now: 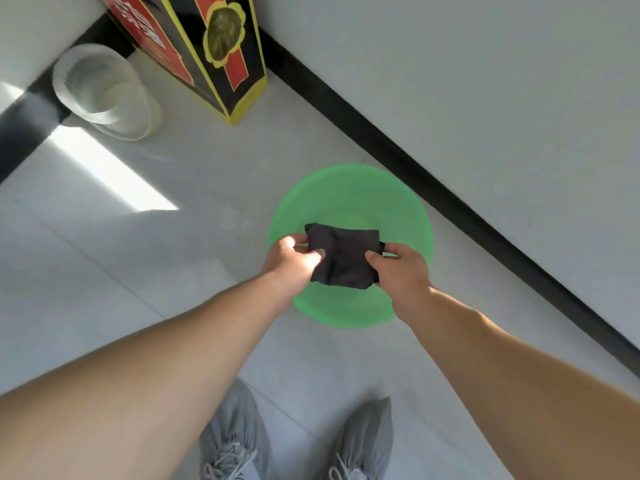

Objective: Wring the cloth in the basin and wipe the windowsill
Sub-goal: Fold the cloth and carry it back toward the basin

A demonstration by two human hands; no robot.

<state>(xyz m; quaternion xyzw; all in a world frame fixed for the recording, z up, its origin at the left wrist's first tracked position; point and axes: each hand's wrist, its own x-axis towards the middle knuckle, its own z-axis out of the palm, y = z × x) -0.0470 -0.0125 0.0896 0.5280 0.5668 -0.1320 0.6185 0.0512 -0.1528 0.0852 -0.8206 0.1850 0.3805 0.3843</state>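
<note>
Above the round green plastic basin (346, 308) on the pale tiled floor, I hold the dark, limp square of cloth (343, 258) between both hands, over the basin's middle and, as far as I can judge, clear of its bottom. My left hand (291, 258) pinches the cloth's left edge, thumb pressed on top; my right hand (401, 268) grips the opposite edge the same way. The cloth's long axis runs hand to hand across the basin, and neither hand is nearer: each has one end. The wringing turns on that line, I judge: the hands must bunch the cloth and twist opposite ways about it, so drips fall inside the rim. I cannot tell whether the basin holds water. Beyond the basin, to its far left, stand a tall black, red and yellow carton (214, 53) and a white plastic pail (104, 95); my grey laced shoes (235, 434) are on its near side. No windowsill is in view.
</note>
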